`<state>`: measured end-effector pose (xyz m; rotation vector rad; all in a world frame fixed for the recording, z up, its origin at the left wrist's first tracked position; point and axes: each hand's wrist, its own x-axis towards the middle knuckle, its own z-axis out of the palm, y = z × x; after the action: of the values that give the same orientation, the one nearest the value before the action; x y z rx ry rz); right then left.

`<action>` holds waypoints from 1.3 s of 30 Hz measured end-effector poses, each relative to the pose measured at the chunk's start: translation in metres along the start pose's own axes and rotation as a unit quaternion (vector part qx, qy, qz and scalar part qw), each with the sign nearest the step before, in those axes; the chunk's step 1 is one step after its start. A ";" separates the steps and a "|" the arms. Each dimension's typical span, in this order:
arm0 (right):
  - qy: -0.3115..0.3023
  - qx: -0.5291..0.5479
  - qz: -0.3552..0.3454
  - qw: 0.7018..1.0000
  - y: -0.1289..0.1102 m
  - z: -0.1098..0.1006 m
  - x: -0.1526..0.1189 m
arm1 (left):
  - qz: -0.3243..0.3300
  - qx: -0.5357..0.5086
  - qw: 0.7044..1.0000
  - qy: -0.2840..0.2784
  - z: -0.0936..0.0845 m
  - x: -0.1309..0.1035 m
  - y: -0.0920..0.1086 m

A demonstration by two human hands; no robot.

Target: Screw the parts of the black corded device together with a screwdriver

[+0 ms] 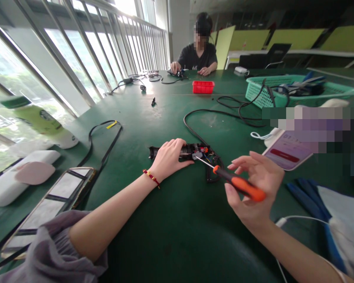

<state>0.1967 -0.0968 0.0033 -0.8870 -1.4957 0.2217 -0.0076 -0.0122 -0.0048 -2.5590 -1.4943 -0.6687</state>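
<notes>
A black device [191, 150] with exposed coloured wires and a cable lies on the green table [165, 220]. My left hand [171, 158] is wrapped over its middle, thumb along the near side. In my right hand [256, 188] is a screwdriver [242, 185] with an orange and black handle, held between thumb and fingers. Its thin metal shaft points left, and the tip is at a grey part near the device's right end. Whether the tip touches a screw is too small to tell.
A red bin [203, 87] stands beyond the device, a green basket [301, 88] at the back right. A phone [289, 149] and blue-white gloves [336, 212] lie right; a bottle [44, 122] and strapped phone [50, 208] left. Across the table sits a person [199, 55].
</notes>
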 end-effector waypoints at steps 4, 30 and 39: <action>-0.059 -0.020 0.046 0.997 -0.002 -0.005 -0.004 | 0.001 0.003 1.000 0.000 -0.001 0.000 0.001; -0.025 -0.005 -0.005 1.000 0.003 -0.004 0.001 | 0.002 -0.004 1.000 -0.001 0.001 0.000 -0.001; -0.030 -0.021 0.011 0.999 -0.002 -0.002 -0.001 | -0.002 -0.011 1.000 -0.003 0.001 0.000 -0.001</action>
<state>0.1978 -0.1002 0.0042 -0.9371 -1.5514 0.2352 -0.0075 -0.0112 -0.0060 -2.5778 -1.5029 -0.6825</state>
